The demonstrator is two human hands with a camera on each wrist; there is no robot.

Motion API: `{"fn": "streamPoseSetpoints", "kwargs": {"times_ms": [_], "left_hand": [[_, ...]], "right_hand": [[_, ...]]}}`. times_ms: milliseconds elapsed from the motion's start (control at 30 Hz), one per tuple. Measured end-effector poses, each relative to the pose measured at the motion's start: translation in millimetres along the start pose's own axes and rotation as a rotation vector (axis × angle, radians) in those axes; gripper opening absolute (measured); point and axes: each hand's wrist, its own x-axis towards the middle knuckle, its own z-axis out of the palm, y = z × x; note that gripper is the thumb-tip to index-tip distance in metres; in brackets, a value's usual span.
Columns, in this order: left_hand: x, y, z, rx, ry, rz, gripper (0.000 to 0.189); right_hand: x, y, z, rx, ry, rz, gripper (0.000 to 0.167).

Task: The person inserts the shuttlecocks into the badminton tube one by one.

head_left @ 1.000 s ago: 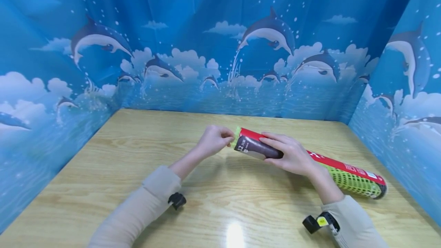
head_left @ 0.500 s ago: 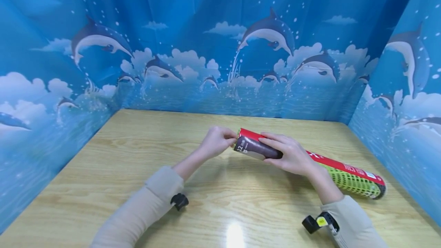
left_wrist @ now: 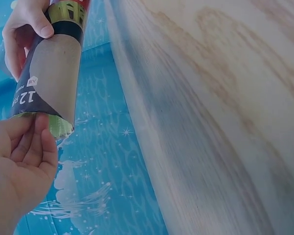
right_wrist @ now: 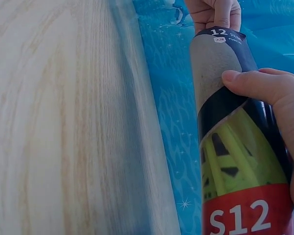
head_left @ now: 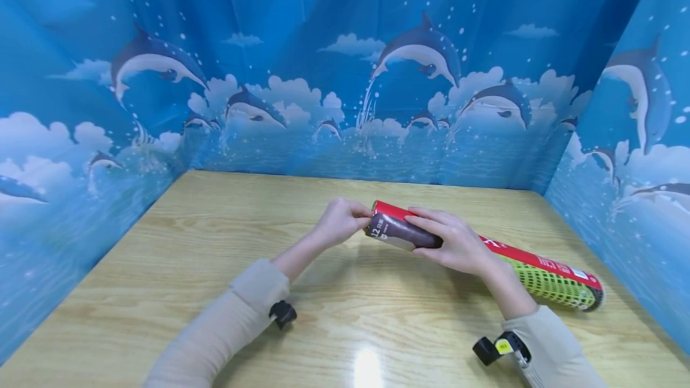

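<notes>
A long printed shuttlecock tube in red, black and green slants across the right side, its left end raised off the table. My right hand grips it near that end, thumb and fingers wrapped round the wall, as the right wrist view also shows. At the tube's mouth, my left hand has curled fingertips on the green skirt of a plastic shuttlecock. Most of this shuttlecock is inside the tube, and the fingertips are partly hidden by the rim.
Beneath both arms lies a light wood-grain table. A blue curtain printed with dolphins hangs behind it and along both sides. Each sleeve carries a small black wrist camera.
The green skirt stuck out of the tube's mouth a second ago; now it sits further inside. My left hand has moved slightly right with it. The right hand stays put.
</notes>
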Motion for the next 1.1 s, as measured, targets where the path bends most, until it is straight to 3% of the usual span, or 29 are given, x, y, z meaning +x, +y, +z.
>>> {"fn": "streamPoseSetpoints", "kwargs": {"times_ms": [200, 567, 867, 1100], "left_hand": [[2.5, 2.7, -1.3, 0.008, -0.014, -0.014, 0.012], [0.8, -0.4, -7.1, -0.069, -0.073, -0.070, 0.016], [-2.0, -3.4, -11.7, -0.148, -0.084, -0.089, 0.015], [-6.0, -8.8, -21.4, -0.139, -0.066, -0.071, 0.015]], "right_hand": [[0.2, 1, 0, 0.005, 0.009, 0.003, 0.070], [2.0, 0, -3, 0.007, -0.004, -0.001, 0.069], [1.6, 0, -4, 0.008, 0.002, -0.001, 0.069], [0.6, 5, -5, 0.005, -0.032, 0.038, 0.070]]}}
